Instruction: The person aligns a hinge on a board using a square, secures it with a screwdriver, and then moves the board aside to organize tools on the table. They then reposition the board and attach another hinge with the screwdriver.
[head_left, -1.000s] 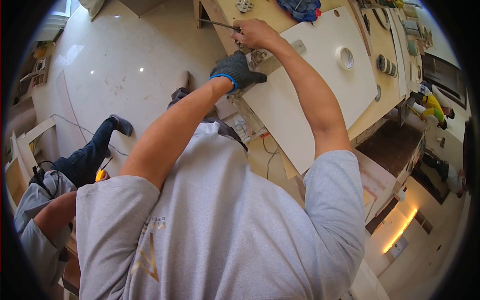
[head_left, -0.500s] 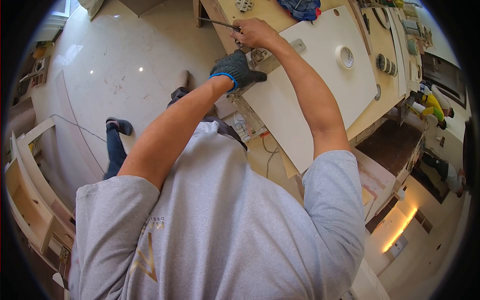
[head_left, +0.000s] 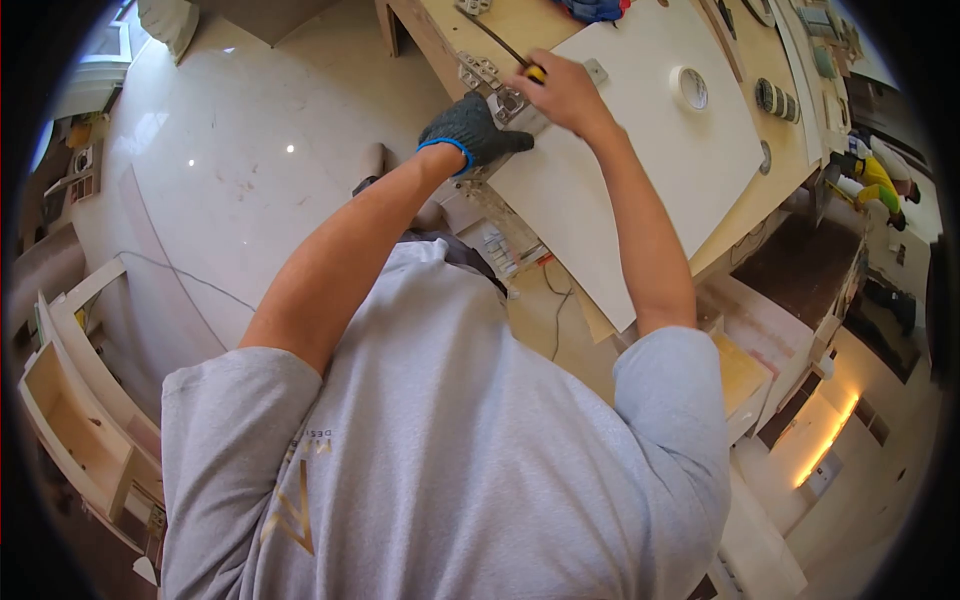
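My left hand (head_left: 473, 135), in a dark grey glove with a blue cuff, lies at the edge of a white panel (head_left: 630, 160). Its thumb is stretched out over the panel and apart from the fingers, whose tips reach a metal hinge (head_left: 508, 104). My bare right hand (head_left: 568, 97) is closed around a screwdriver (head_left: 533, 72) with a yellow and black handle. The screwdriver's shaft slants away to the upper left, its tip off the hinge. Beyond my gloved fingers, more metal hinges (head_left: 478, 70) lie on the wooden worktop (head_left: 440, 35).
A roll of white tape (head_left: 690, 88) rests on the panel. Farther right are a dark ribbed roll (head_left: 777, 101) and a blue bag (head_left: 598, 9) at the top. A cable (head_left: 190, 275) crosses the tiled floor at left. A person in yellow (head_left: 878, 185) is at far right.
My right hand has moved right and slightly down with the screwdriver, whose shaft has swung from nearly level to a steep slant. My left hand stays at the hinge. The view has shifted slightly.
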